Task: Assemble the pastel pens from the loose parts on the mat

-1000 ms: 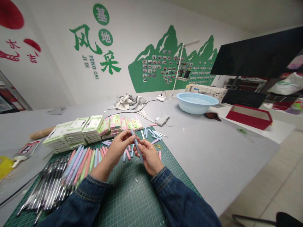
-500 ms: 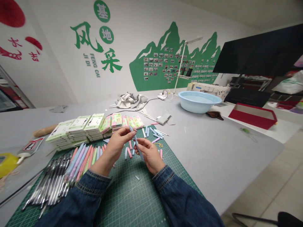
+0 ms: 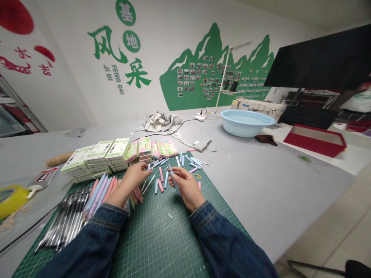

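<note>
My right hand (image 3: 188, 188) is closed around a light blue pen barrel (image 3: 175, 184), from whose upper end a thin refill (image 3: 169, 166) sticks out. To its left, my left hand (image 3: 135, 178) pinches a short light blue pen piece (image 3: 148, 167) at its fingertips, apart from the barrel. Between and beyond the hands, loose pink pen parts (image 3: 160, 185) and blue pen parts (image 3: 166, 180) lie on the green cutting mat (image 3: 162, 247). Pastel pens (image 3: 98, 195) lie in a row by my left forearm, partly hidden by it.
Clear pens with black grips (image 3: 63, 216) cover the mat's left side. Stacked white-green boxes (image 3: 95, 158) and pink-green boxes (image 3: 145, 147) stand behind. Yellow tape (image 3: 11, 199) and a glue tube (image 3: 43, 179) lie far left. A blue basin (image 3: 246, 125) stands back right.
Both hands were together on one blue pen. The left hand has drawn away to the left with a blue piece, and the refill now shows at the barrel in my right hand.
</note>
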Demonstrator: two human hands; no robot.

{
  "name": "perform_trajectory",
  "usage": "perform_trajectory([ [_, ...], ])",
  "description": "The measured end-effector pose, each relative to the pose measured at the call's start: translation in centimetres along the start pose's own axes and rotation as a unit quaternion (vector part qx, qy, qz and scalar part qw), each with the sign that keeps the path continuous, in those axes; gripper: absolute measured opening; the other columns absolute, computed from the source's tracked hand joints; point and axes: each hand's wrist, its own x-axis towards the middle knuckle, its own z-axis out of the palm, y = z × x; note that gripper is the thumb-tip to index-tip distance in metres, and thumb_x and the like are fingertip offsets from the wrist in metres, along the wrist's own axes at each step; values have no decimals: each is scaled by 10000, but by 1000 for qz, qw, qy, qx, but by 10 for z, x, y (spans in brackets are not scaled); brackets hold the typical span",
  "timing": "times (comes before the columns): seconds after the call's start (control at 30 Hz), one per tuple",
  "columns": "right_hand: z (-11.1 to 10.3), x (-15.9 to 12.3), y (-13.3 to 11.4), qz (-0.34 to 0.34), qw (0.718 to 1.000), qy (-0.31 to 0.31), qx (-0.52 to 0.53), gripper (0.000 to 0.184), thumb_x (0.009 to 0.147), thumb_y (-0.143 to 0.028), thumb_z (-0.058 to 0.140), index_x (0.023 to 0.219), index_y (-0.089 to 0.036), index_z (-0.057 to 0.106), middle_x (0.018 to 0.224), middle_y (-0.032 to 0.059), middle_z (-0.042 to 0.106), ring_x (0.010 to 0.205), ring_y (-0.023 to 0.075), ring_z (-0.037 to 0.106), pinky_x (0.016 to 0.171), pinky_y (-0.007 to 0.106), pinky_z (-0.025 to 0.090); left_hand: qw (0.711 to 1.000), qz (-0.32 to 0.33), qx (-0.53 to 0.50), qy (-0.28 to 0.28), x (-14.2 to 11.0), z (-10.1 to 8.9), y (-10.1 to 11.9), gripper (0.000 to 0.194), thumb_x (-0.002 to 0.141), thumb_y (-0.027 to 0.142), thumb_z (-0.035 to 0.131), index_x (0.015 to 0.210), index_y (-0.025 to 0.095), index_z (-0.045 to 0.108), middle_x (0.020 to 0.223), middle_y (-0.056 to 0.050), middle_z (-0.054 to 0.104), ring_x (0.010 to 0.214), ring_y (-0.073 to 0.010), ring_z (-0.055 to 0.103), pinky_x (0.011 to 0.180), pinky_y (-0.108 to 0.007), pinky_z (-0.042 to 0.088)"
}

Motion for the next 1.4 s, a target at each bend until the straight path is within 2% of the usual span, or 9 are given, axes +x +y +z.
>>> perform_trajectory([
  [0.13, 0, 0, -2, -1, 1000, 15, 1, 231, 707, -271, 711, 921, -193, 673, 713, 9, 649, 621, 110, 551, 621, 251, 409, 995, -33, 89, -10, -9, 23, -16, 157, 656, 321, 634, 751, 198, 644, 792, -122, 698, 781, -275, 630, 637, -298, 375],
  [0.3, -1, 0, -3, 7, 999, 38, 1, 232, 698, -259, 709, 915, -185, 671, 706, 7, 642, 627, 111, 555, 626, 252, 413, 987, -5, 157, 21, -22, 28, -7, 233, 769, 348, 520, 922, 198, 611, 962, -146, 686, 851, -275, 627, 641, -303, 368],
  [0.53, 1, 0, -3, 8, 999, 44, 1, 263, 675, -275, 731, 916, -189, 670, 693, 5, 643, 614, 111, 549, 625, 258, 413, 990, 3, 120, -79, -30, 41, 3, 199, 752, 367, 534, 743, 197, 638, 806, -124, 698, 801, -280, 636, 627, -306, 375],
  [0.97, -2, 4, 8, -12, 999, 20, -45, 249, 707, -254, 684, 938, -162, 674, 698, 19, 658, 610, 110, 560, 603, 244, 412, 995, -35, 88, -43, -24, 42, 22, 53, 648, 248, 633, 613, 209, 630, 746, -125, 689, 857, -287, 632, 712, -321, 410],
  [1.07, -2, 4, 9, -10, 998, 22, -51, 248, 707, -244, 673, 941, -164, 674, 709, 19, 663, 609, 108, 560, 606, 246, 410, 998, -53, -22, -24, -21, 28, 27, 131, 688, 295, 588, 615, 187, 577, 637, -80, 634, 716, -254, 624, 633, -313, 422],
  [1.13, -2, 4, 10, -9, 998, 20, -59, 236, 710, -239, 665, 935, -171, 676, 708, 16, 663, 610, 108, 559, 606, 245, 406, 969, -53, -240, -9, -21, 18, 32, 155, 713, 328, 580, 685, 177, 559, 651, -37, 607, 662, -204, 607, 592, -286, 437],
  [1.23, -2, 3, 10, -7, 997, 19, -69, 222, 710, -232, 663, 924, -177, 676, 696, 10, 658, 613, 109, 558, 608, 245, 403, 849, -26, -528, 14, -23, 4, 41, 199, 702, 331, 645, 782, 175, 550, 745, -1, 599, 676, -145, 595, 557, -227, 450],
  [1.3, -2, 3, 10, -7, 997, 17, -73, 219, 712, -232, 662, 923, -176, 676, 691, 10, 657, 610, 109, 557, 612, 247, 403, 806, -9, -591, 22, -25, -2, 46, 207, 709, 315, 667, 812, 173, 557, 790, -1, 606, 714, -131, 598, 563, -206, 461],
  [1.4, -2, 4, 11, -9, 997, 11, -77, 218, 717, -237, 659, 926, -175, 675, 692, 13, 659, 606, 109, 555, 614, 251, 402, 791, 9, -612, 17, -25, -7, 52, 189, 736, 299, 662, 839, 168, 573, 822, -8, 612, 776, -136, 606, 617, -223, 497],
])
